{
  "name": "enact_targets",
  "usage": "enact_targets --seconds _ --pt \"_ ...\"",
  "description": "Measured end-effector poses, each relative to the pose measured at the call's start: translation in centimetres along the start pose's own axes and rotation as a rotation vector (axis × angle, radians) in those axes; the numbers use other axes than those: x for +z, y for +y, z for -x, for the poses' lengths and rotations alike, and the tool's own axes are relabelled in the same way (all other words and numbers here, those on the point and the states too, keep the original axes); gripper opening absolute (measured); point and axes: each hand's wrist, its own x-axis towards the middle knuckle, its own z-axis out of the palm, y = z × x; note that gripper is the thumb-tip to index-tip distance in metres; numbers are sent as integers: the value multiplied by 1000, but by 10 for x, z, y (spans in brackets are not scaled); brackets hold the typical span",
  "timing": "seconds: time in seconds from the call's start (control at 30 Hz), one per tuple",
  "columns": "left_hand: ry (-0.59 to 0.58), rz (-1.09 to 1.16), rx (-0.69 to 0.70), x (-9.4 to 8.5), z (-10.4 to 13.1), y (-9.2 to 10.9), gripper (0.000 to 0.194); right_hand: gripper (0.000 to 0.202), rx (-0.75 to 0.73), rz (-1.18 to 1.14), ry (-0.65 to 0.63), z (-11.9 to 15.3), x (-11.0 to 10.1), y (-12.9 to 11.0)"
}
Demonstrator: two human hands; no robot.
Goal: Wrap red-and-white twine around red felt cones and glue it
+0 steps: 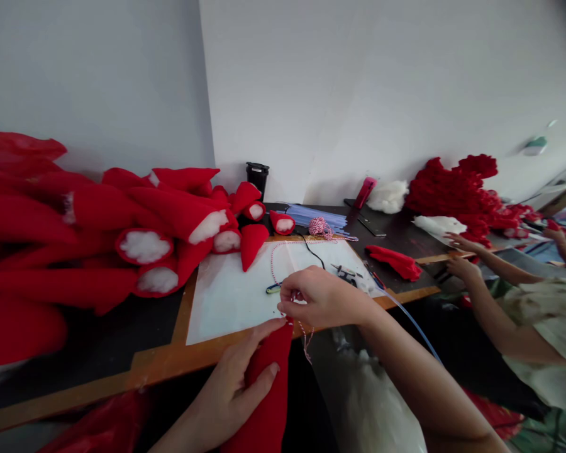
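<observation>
Steadying a red cone [266, 402], the left hand [231, 384] lay partly curled around it, thumb and fingers on the fabric near its narrow tip. The right hand [321, 296] was drawn into a pinch just above that tip, a red-and-white cord [307, 349] caught among its fingers; its exact grip was hidden. The cone was in front of the worktable, its tip at the table's edge.

Beyond the hands, a green-handled tool [273, 288] lay right beside the right fingertips, and a black cable [315, 253] ran across the white sheet [226, 308]. A ball of cord [317, 226] sat at the sheet's far side, next to pale blue sticks [306, 217] and a black tumbler [257, 179]. Stuffed red cones [141, 207] crowded the left, crossing onto the sheet's corner. Folded red cloth [399, 263] lay to the right, near a co-worker's hands [465, 270].

Brown tape [155, 362] bordered the near edge. The sheet's widest uncovered stretch lay left of the green-handled tool; below the right forearm, a bag of white stuffing [380, 402] filled the space beside the cone.
</observation>
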Motion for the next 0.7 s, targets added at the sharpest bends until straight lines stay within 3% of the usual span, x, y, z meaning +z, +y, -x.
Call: enact_targets --seconds 0.43,0.57,0.7 --pt "-14 -102 69 -3 6 3 48 14 12 -50 -8 -9 5 -1" --pt "19 33 52 -3 8 -3 49 18 6 -339 -73 -14 13 17" --pt "98 328 30 -1 13 -5 48 21 18 -571 -112 -16 24 32"
